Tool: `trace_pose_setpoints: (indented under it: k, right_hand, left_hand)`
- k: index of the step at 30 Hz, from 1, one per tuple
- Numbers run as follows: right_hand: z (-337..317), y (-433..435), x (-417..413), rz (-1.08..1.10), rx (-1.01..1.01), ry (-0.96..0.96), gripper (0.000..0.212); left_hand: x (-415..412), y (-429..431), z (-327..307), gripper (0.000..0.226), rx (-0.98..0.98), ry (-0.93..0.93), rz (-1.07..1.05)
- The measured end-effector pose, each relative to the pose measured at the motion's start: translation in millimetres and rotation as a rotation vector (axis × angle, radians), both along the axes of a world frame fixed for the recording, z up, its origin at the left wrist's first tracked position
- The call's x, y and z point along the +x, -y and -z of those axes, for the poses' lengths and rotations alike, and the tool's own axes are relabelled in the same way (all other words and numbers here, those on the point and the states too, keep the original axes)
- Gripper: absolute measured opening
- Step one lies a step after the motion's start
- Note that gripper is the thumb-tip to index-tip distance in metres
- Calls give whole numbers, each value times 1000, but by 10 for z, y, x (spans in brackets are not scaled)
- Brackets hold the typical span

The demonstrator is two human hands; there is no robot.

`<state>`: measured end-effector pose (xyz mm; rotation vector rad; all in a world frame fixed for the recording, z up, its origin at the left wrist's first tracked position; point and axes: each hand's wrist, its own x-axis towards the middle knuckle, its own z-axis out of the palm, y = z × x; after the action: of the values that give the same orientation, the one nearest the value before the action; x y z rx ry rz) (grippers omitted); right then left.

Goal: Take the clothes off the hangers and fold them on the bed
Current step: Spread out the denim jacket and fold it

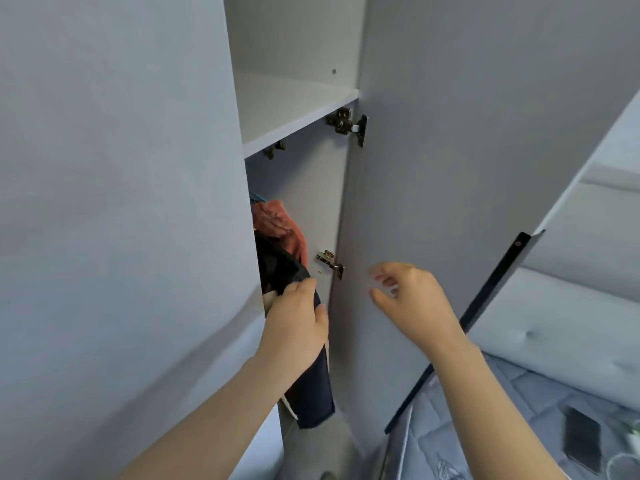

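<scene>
Grip of left hand point(294, 322) on limp dark navy garment point(311, 400), pale inner edge.

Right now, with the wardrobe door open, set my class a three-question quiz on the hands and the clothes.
1. True or false: the left hand grips the dark navy garment.
2. Where is the pink garment? A) inside the wardrobe, below the shelf; B) lying on top of that shelf; C) in a basket.
3. Fill the gap: the right hand holds ____.

Key: 1 true; 2 A; 3 nothing.
</scene>
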<state>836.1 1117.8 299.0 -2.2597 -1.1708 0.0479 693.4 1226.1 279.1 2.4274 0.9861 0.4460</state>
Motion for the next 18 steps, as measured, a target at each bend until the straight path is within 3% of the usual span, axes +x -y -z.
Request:
trace_pose_setpoints:
  k: [9, 18]
  right_hand:
    - [-347, 719, -128, 155, 53, 71, 27]
    - [-444, 1676, -373, 401, 13, 71, 26]
  left_hand:
    - [117, 401, -315, 46, 67, 97, 283]
    - [317, 1003, -460, 45, 72, 55, 635]
